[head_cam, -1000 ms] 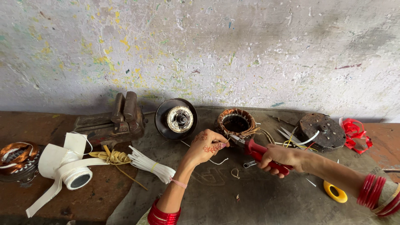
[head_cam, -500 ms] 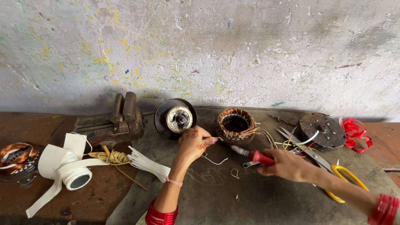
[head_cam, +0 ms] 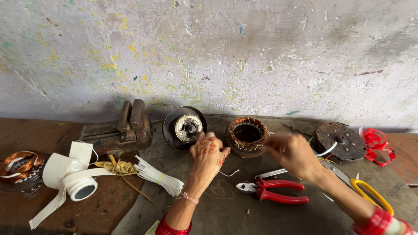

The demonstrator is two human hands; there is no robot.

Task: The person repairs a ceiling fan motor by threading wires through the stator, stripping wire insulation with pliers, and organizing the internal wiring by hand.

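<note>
Red-handled pliers [head_cam: 272, 190] now down on bench [head_cam: 226, 209], out of our R hand [head_cam: 291, 153]. Both hands at copper-wound round stator [head_cam: 247, 135]; L hand [head_cam: 209, 153] fingers curled, R pinching thin wire, grip blurred.

Two copper-wound stators [head_cam: 247, 135] [head_cam: 19, 167] — one red-handled pliers [head_cam: 272, 190], one bench vise [head_cam: 124, 128], one white tape roll [head_cam: 74, 178].

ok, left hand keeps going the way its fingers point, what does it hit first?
Probably the dark round disc with a metal hub, just beyond the left hand. Its fingers already reach the disc's near edge; whether they touch is unclear.
</note>
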